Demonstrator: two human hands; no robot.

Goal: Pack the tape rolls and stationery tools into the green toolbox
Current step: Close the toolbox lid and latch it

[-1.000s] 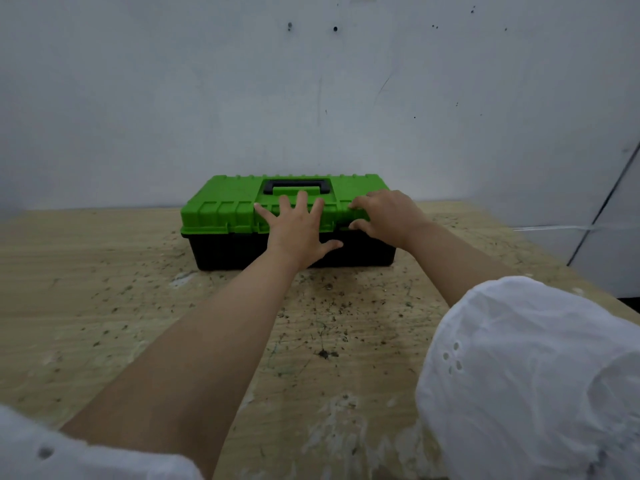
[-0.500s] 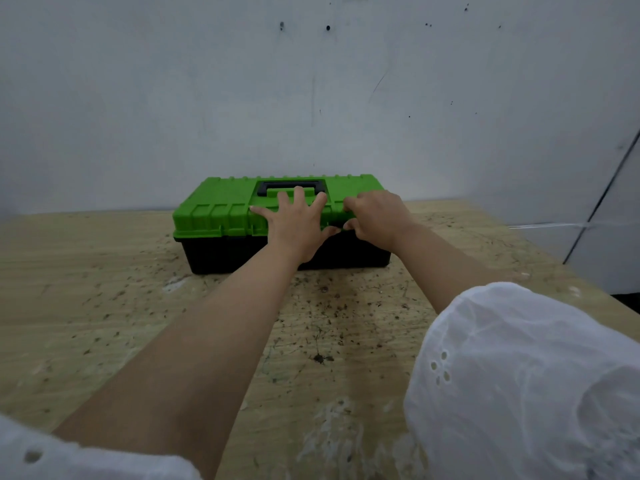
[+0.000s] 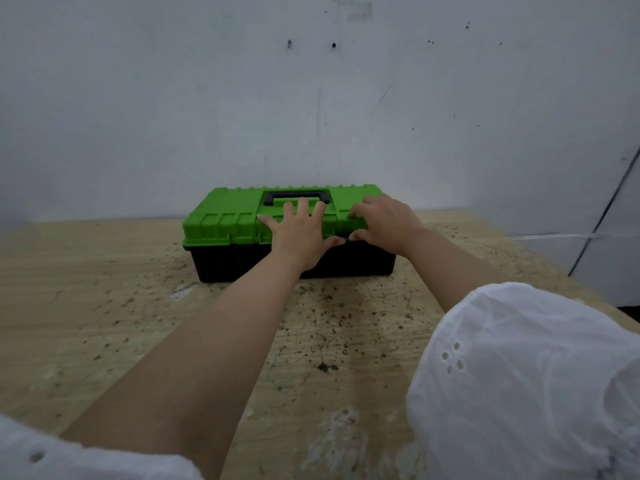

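The toolbox has a green lid, a black base and a black handle laid flat in the lid. It stands closed at the back of the wooden table, against the wall. My left hand lies flat on the lid's front with fingers spread and straight. My right hand grips the lid's front edge on the right, fingers curled over the top and thumb under the rim. No tape rolls or stationery tools are in sight.
The wooden table is speckled with dark spots and white smears. A grey-white wall rises right behind the toolbox. The table's right edge runs near a pale panel.
Both hands have stayed on the lid. My right thumb has come in closer under the lid's front rim, near my left thumb.
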